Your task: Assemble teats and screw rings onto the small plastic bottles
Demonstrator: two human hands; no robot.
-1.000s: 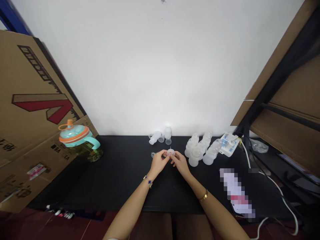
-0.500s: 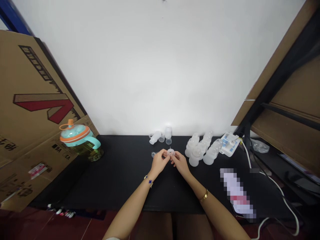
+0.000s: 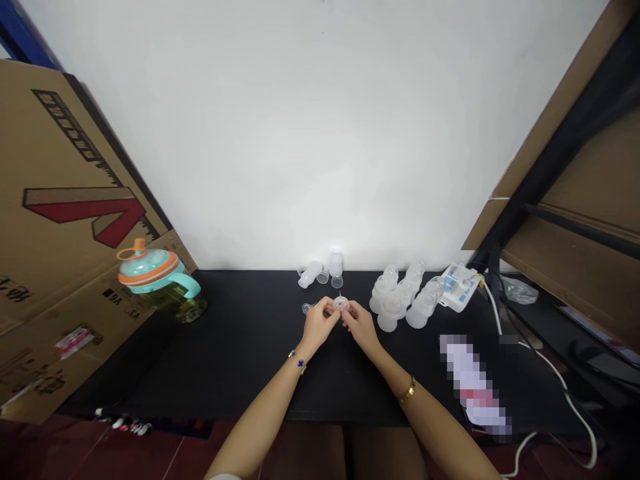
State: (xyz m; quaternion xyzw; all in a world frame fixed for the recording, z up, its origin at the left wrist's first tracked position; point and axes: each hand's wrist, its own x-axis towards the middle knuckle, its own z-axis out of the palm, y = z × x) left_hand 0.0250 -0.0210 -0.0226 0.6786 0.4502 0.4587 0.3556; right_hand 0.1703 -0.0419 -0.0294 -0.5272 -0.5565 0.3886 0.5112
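Note:
Between the fingertips of my left hand (image 3: pixel 319 321) and my right hand (image 3: pixel 361 325) is a small translucent ring-shaped bottle collar (image 3: pixel 341 303), with a thin spike standing up from it. Both hands pinch its sides, above the black table. Just left of my left hand lies a clear domed piece (image 3: pixel 307 308), partly hidden by the fingers. Behind the hands, near the wall, are a frosted bottle (image 3: pixel 311 274) on its side, a small clear cup (image 3: pixel 323 276) and an upright bottle (image 3: pixel 337 269). Several milky bottles with domed caps (image 3: pixel 389 313) stand right of my right hand.
On the left, a jug with a turquoise lid (image 3: pixel 160 280) stands beside a cardboard box (image 3: pixel 75 200). A white power strip (image 3: pixel 459 288) with a white cable (image 3: pixel 563 383) lies at the right. A blurred-out flat object (image 3: pixel 475 387) rests near the table's front right edge.
The view has shifted very slightly. Both hands keep their pinch on the bottle collar, and the right hand's lower fingers look more tucked in.

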